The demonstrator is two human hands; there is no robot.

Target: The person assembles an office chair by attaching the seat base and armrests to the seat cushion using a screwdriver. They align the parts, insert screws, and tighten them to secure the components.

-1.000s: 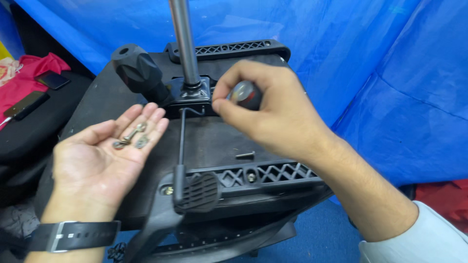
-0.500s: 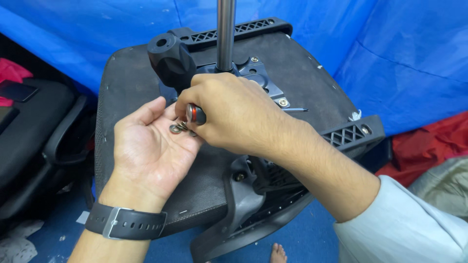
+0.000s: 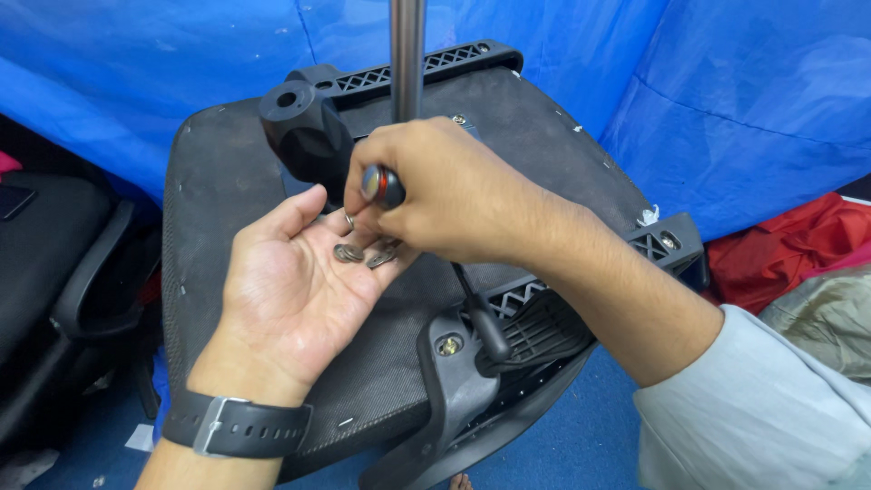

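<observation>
My left hand (image 3: 290, 299) lies palm up over an upturned black chair seat (image 3: 218, 191), cupping a few small metal screws and washers (image 3: 349, 253). My right hand (image 3: 454, 195) is curled around a screwdriver whose black and red handle end (image 3: 381, 184) points toward me. Its fingertips dip into the left palm, touching the screws. Behind the hands a metal column (image 3: 407, 54) rises from the seat's mechanism, with a black knob (image 3: 304, 127) to its left. The screwdriver's shaft is hidden.
A black lever (image 3: 481, 322) and a ribbed armrest bracket (image 3: 562, 308) jut from the seat's near right side. Another black chair (image 3: 54, 254) stands at the left. Blue tarp (image 3: 726, 109) hangs behind, and red cloth (image 3: 780, 254) lies at the right.
My right hand has come away from the mechanism at the column's base and down onto my left palm. My left hand has risen toward it. The view has swung rightward.
</observation>
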